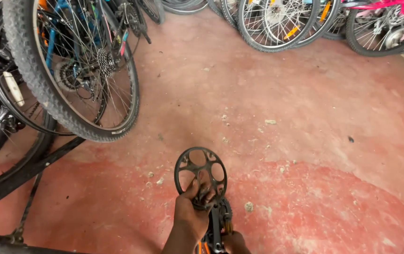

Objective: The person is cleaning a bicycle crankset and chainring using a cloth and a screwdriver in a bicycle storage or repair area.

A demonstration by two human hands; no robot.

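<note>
The person stands over a red-painted concrete floor (305, 117) and holds a bicycle crankset out in front, low in the view. The left hand (190, 211) is closed around the black chainring (201, 175), thumb up across its face and fingers hooked through one of the round cut-outs, so the toothed disc stands nearly upright above the knuckles. Below it the crank arm (217, 225) runs down toward the body, with a pedal (225, 217) showing beside it. The right hand (235, 242) sits at the bottom edge, mostly cut off; it seems to support the lower end of the crank, but I cannot tell how its fingers are set.

To the left, a knobby bicycle tyre (46, 89) hangs close, with the rear cassette (104, 61) of a blue bike behind its spokes. More wheels (277, 23) line the far wall, a pink bike (385, 19) among them. Grit and small crumbs of debris (249, 206) are scattered across the floor under the hands.

From where I stand, the risk is the grip itself: fingers threaded through a toothed ring can get nipped or cut if the crank swings or twists. If the part is greasy it could slip, drop onto the concrete and bend a tooth, or pick up that grit. The hanging wheel is near enough to catch an elbow.
</note>
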